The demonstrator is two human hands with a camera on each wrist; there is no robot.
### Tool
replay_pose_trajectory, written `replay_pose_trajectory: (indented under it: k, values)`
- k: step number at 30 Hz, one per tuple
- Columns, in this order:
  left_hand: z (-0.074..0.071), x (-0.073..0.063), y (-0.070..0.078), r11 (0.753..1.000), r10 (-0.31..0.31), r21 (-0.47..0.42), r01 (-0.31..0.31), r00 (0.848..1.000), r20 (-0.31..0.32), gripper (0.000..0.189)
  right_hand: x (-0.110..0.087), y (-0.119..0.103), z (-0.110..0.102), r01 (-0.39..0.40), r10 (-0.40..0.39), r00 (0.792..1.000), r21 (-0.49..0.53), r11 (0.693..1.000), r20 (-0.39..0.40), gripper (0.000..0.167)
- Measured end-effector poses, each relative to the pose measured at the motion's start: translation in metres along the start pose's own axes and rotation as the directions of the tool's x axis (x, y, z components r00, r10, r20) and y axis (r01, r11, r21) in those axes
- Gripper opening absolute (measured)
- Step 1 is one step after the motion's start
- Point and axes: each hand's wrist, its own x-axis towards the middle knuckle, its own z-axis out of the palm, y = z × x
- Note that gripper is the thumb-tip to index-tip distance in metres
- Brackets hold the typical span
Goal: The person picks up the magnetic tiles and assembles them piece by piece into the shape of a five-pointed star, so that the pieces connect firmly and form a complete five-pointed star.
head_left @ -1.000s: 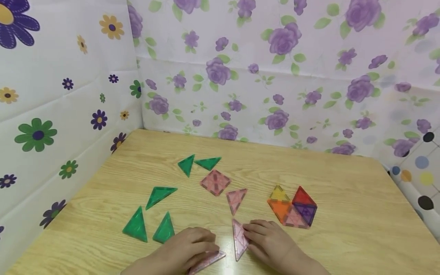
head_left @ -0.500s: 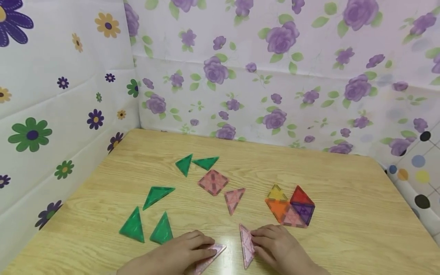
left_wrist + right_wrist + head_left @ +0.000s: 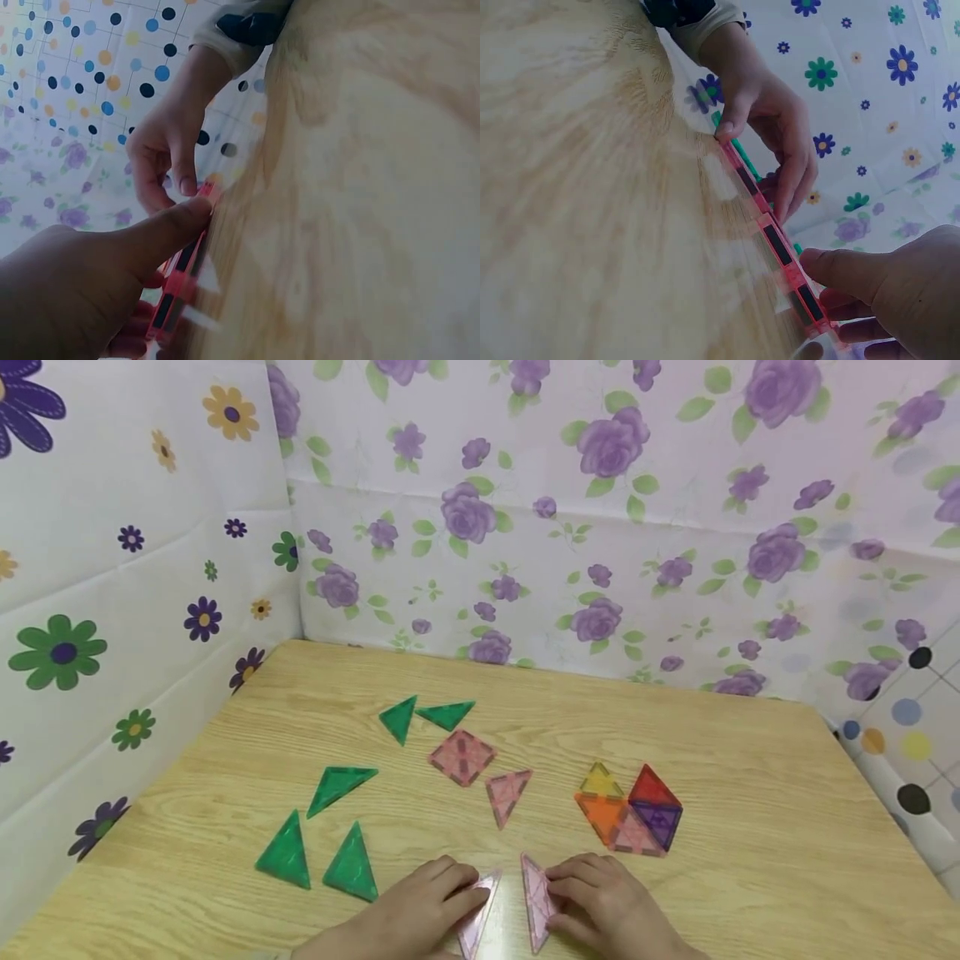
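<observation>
Looks like you're lining up two pcs: L hand fingers pinch the L pink tri, R hand fingers grip the outer edge of the R pink tri, both on your near side of the desk, w/ a gap btwn. Next move prob. calls for squaring the facing edges, then bringing them tog. slowly; can't tell if both lie fully flat.

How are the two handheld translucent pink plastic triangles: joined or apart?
Apart: head view shows wood-grain tabletop between left triangle and right triangle.
</observation>
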Motion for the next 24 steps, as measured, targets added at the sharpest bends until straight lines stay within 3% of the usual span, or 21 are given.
replay_pose_trajectory:
  k: [10, 18, 24]
  values:
    - [0.013, 0.019, 0.014, 0.986, -0.146, 0.073, 0.151, 0.987, -0.072, 0.065, 0.0, -0.001, 0.003, 0.02, -0.02, 1.0, -0.006, 1.0, 0.01, 0.037]
    - [0.016, 0.029, 0.023, 0.974, -0.206, 0.089, 0.207, 0.978, -0.02, 0.062, 0.001, -0.005, 0.008, 0.067, -0.068, 0.998, -0.062, 0.996, -0.012, 0.043]
    - [0.018, 0.029, 0.024, 0.973, -0.221, 0.067, 0.22, 0.975, 0.0, 0.061, -0.001, -0.006, 0.009, 0.056, -0.056, 0.998, -0.044, 0.998, -0.008, 0.043]
